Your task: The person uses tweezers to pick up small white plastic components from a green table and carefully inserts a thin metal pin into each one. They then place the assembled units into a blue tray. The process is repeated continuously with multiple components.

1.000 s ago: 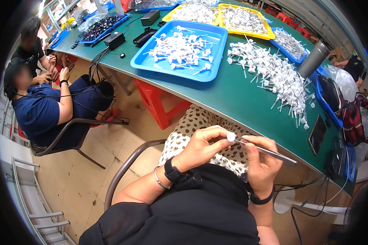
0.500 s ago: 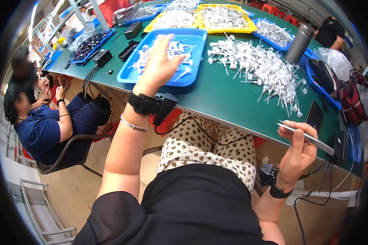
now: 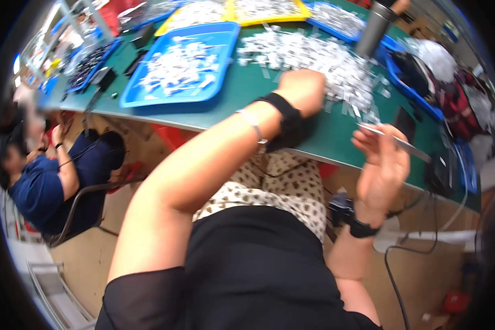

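My left hand (image 3: 303,91) is at the near edge of a loose pile of small white plastic parts with thin stems (image 3: 335,60). It is smeared by motion, and its fingers are hidden behind the back of the hand, so I cannot tell whether it holds anything. At the table's front right, my right hand (image 3: 384,165) is closed on a slim grey metal tool (image 3: 413,150), its narrow tip pointing left toward the pile. A blue tray (image 3: 127,100) with more of the white parts lies to the left.
Yellow trays (image 3: 283,20) and a blue tray of white parts line the back. A grey metal bottle (image 3: 374,30) stands behind the pile. Bags sit in a blue tray at right. A seated person (image 3: 44,176) is at left. Cables hang off the table's right side.
My left hand has moved right, from open above the blue tray to the pile of white parts. My right hand keeps hold of the metal tool. The whole view has shifted.
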A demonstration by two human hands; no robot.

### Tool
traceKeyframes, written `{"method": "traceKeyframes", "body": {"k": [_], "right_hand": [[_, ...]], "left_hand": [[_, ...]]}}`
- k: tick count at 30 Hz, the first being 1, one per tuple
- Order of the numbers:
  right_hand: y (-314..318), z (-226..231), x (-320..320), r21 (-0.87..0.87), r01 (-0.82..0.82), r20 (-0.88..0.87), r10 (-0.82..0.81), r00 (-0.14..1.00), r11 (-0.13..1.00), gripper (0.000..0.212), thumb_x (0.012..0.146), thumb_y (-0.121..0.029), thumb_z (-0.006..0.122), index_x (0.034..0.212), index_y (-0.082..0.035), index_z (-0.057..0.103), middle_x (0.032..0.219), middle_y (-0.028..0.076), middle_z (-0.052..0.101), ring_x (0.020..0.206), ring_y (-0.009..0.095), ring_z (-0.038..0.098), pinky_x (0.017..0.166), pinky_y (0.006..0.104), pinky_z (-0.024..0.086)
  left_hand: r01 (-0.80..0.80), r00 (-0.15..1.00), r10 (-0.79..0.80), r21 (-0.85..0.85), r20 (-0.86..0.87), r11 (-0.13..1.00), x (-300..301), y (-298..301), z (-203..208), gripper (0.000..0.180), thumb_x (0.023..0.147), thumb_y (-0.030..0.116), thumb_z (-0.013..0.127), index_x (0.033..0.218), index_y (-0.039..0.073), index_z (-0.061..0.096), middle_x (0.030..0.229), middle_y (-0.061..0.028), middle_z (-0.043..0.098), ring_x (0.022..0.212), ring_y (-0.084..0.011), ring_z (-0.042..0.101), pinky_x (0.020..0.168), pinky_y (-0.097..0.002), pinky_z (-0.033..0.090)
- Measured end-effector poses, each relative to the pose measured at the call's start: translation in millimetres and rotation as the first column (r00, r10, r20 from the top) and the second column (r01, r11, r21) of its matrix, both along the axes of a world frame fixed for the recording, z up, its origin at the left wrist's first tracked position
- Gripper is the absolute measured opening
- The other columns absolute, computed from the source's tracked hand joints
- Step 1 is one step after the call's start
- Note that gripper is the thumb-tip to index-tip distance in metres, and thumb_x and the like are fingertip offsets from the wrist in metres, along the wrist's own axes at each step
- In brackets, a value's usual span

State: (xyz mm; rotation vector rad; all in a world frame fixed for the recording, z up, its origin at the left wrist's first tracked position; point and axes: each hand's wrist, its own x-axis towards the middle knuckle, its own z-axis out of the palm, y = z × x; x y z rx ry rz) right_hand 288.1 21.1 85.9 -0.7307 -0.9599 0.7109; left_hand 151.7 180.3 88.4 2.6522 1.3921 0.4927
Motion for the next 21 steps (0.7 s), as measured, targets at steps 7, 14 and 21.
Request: {"method": "traceKeyframes", "body": {"k": [7, 14, 21], "right_hand": [[13, -15, 0, -0.123, -0.24, -0.397, 0.174, 0.901, 0.963, 0.026, 0.101, -0.024, 0.058, 0.102, 0.001, 0.064, 0.094, 0.019, 0.071, 0.082, 0.024, 0.07, 0.073, 0.0335, 0.06], [12, -15, -8, -0.122, -0.249, -0.379, 0.186, 0.906, 0.961, 0.026, 0.102, -0.025, 0.057, 0.105, 0.001, 0.062, 0.096, 0.018, 0.07, 0.084, 0.024, 0.07, 0.075, 0.0328, 0.059], [-14, -6, -64, -0.087, -0.261, -0.036, 0.258, 0.965, 0.962, 0.021, 0.101, -0.015, 0.057, 0.11, 0.004, 0.056, 0.102, 0.019, 0.068, 0.091, 0.023, 0.07, 0.083, 0.0349, 0.059]], "left_hand": [[0.053, 0.996, -0.054, 0.021, 0.066, 0.998, -20, 6, -6, 0.017, 0.081, 0.016, 0.063, 0.079, 0.0, 0.068, 0.08, -0.0213, 0.068, 0.08, -0.0377, 0.067, 0.074, -0.0453, 0.053], [0.238, 0.735, 0.108, -0.404, 0.67, 0.883, -83, -63, 26, 0.016, 0.097, 0.014, 0.062, 0.096, -0.002, 0.065, 0.081, -0.0033, 0.065, 0.065, -0.008, 0.059, 0.062, -0.0234, 0.05], [0.443, 0.312, 0.471, -0.565, 0.825, 0.696, -122, -150, -21, 0.021, 0.097, 0.012, 0.064, 0.111, -0.004, 0.068, 0.093, -0.0051, 0.07, 0.071, -0.0072, 0.061, 0.067, -0.0225, 0.051]]}}
